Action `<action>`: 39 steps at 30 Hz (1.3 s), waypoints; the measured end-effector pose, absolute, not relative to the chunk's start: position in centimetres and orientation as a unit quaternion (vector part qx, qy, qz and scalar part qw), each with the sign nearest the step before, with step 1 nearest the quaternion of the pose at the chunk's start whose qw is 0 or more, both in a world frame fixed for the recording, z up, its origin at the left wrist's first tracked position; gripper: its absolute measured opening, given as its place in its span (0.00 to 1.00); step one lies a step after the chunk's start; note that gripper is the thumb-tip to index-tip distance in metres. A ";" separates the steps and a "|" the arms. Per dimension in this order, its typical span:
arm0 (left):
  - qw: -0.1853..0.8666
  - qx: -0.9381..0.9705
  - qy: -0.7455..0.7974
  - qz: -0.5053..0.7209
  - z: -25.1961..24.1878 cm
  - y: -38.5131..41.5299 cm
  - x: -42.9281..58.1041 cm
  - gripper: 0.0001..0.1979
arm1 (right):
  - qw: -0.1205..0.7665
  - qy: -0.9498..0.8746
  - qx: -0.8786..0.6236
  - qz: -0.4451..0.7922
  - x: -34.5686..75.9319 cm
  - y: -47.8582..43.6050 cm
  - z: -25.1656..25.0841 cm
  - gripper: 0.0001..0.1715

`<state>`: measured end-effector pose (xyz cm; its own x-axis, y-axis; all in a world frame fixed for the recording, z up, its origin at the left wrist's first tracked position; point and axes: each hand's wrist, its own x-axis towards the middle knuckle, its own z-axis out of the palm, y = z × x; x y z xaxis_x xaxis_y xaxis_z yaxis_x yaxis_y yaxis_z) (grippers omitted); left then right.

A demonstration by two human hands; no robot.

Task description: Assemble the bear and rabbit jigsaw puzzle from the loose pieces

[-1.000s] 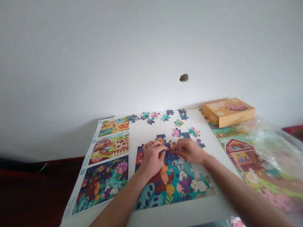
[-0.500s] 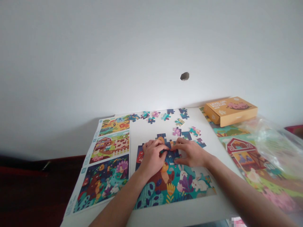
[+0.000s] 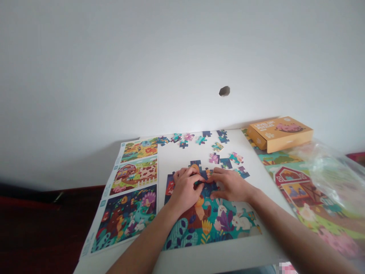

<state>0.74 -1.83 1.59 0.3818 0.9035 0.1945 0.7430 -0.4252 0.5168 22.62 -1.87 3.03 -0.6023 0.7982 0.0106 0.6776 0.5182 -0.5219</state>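
A partly assembled jigsaw puzzle (image 3: 216,236) of rabbits, plants and a bear lies on the white table (image 3: 182,260). Over its upper part, my left hand (image 3: 188,188) has its fingers curled, with thumb and forefinger closed at a dark blue puzzle piece. My right hand (image 3: 229,184) meets it from the right, forefinger and thumb bent around the same dark area. The fingertips of both hands nearly touch, and they hide most of the piece. Just behind the hands, a piece with an orange round shape (image 3: 195,166) sticks up from the puzzle's top edge.
Loose puzzle pieces (image 3: 201,140) lie scattered toward the wall, several of them right of centre. A printed picture sheet (image 3: 121,201) is on the left. At right stand an orange puzzle box (image 3: 281,133), a clear plastic bag (image 3: 333,179) and a farm picture (image 3: 302,198). The wall has a hole (image 3: 224,91).
The view has shifted slightly, so everything sits a little further right. My left forefinger has edged toward the right hand; both hands otherwise stay in place on the puzzle.
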 end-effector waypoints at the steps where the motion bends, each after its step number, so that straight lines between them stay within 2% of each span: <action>1: 0.174 0.813 0.507 0.229 1.6 -1.8 0.8 0.06 | 0.127 -0.862 -0.429 0.240 22.6 -1.9 3.0 0.24; 6: 0.176 0.811 0.506 0.233 1.6 -1.9 0.8 0.05 | 0.128 -0.865 -0.423 0.237 22.5 -1.9 3.1 0.23; 11: 0.173 0.814 0.508 0.222 1.6 -1.9 0.8 0.06 | 0.144 -0.871 -0.409 0.231 22.6 -1.9 3.3 0.16; 17: 0.179 0.819 0.499 0.218 1.8 -2.0 0.8 0.06 | 0.285 -0.825 -0.437 0.219 23.0 -2.0 3.3 0.08; 23: 0.171 0.832 0.486 0.204 1.7 -2.2 0.7 0.09 | 0.189 -0.852 -0.412 0.260 22.7 -2.4 3.3 0.04; 27: 0.172 0.837 0.477 0.204 1.8 -2.3 0.6 0.10 | 0.244 -0.825 -0.433 0.270 22.7 -2.3 3.3 0.06; 31: 0.178 0.841 0.469 0.203 1.9 -2.3 0.6 0.11 | 0.207 -0.840 -0.412 0.286 23.1 -2.1 3.1 0.06; 35: 0.178 0.842 0.467 0.205 1.8 -2.2 0.5 0.11 | 0.231 -0.830 -0.422 0.281 23.3 -2.1 2.7 0.07; 39: 0.175 0.844 0.464 0.204 1.9 -2.3 0.5 0.12 | 0.191 -0.846 -0.403 0.293 23.2 -2.1 2.6 0.06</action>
